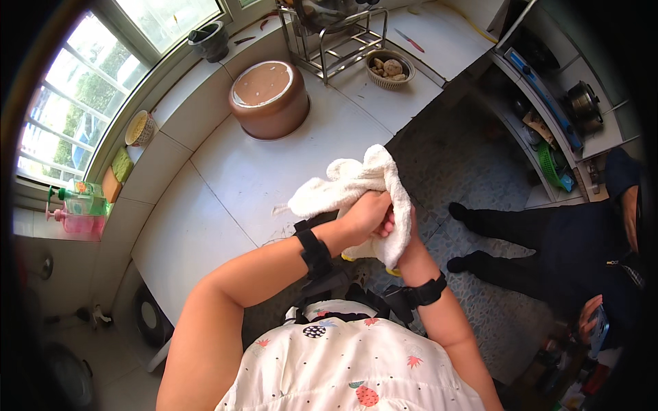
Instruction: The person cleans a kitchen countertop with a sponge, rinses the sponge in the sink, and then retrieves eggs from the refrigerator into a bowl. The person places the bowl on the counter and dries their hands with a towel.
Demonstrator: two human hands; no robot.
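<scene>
A white terry cloth (354,187) with a hanging loop and yellow bits at its lower edge is bunched up in front of my body, off the counter's front edge. My left hand (366,215) is closed in a fist around its folds. My right hand (409,239) holds the cloth from the right side, its fingers largely hidden behind the fabric. Beyond the cloth, an upturned brown pot (270,100) rests on the white tiled counter (226,169).
A metal rack (354,43), a basket of root vegetables (390,69) and a red-handled knife (409,40) lie farther back. Soap bottles (85,205), sponges (115,174), a bowl (140,128) and a stone mortar (208,41) line the sill. A person (570,246) holding a phone stands at right.
</scene>
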